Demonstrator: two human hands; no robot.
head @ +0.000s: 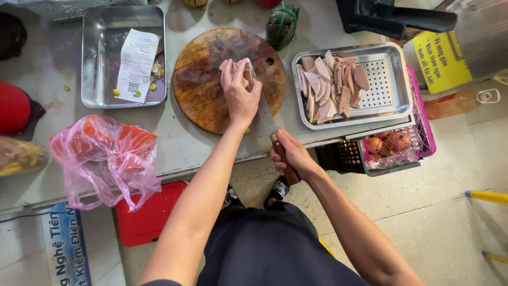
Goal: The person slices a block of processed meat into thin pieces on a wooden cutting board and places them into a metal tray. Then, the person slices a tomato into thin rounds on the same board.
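Two hands work: left hand [239, 94] presses sliced sausage [239, 70] on the round board [203, 79]; right hand [290, 153] grips a knife handle [284, 161].

A food stall's prep counter: round chopping board [227, 79], steel trays [394, 74] of sliced sausage [330, 85].

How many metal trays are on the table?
2. One tray sits left of the round cutting board, holding a paper slip. The other tray sits right of the board, holding sliced meat. More could lie outside the view.
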